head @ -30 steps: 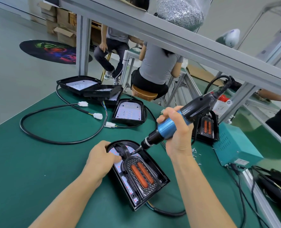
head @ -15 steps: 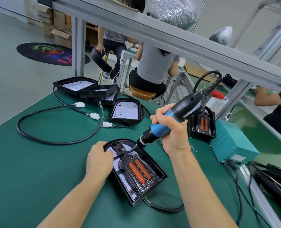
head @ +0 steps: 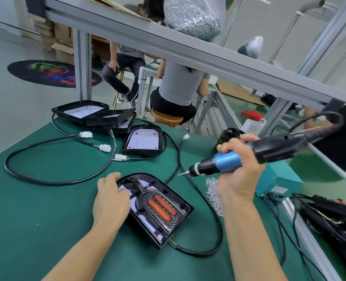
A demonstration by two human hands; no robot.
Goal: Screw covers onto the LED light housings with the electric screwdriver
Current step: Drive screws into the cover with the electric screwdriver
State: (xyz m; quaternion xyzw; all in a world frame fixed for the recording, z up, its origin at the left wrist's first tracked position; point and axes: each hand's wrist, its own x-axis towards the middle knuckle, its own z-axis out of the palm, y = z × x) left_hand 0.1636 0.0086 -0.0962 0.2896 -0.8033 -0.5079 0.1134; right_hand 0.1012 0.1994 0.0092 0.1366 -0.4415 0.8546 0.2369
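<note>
A black LED light housing point(head: 180, 226) lies on the green table point(head: 36, 209) in front of me, with a black perforated cover point(head: 162, 207) bearing two orange strips set in it. My left hand point(head: 110, 199) rests flat on the housing's rounded left end. My right hand point(head: 238, 171) grips the blue and black electric screwdriver point(head: 227, 162), held nearly level to the right of the housing. Its bit point(head: 183, 173) points left and hangs in the air, clear of the cover. A small heap of loose screws point(head: 213, 191) lies under my right hand.
An open housing point(head: 142, 141) and a stack of housings point(head: 95, 115) sit at the back, trailing black cables with white connectors point(head: 105, 148). A teal power box point(head: 277, 180) stands at right. An aluminium frame beam point(head: 188, 55) crosses overhead. Two people sit beyond the table.
My right hand has lifted the screwdriver off the cover and swung it right and up, to nearly level. My left hand stays on the housing. The view has shifted slightly.
</note>
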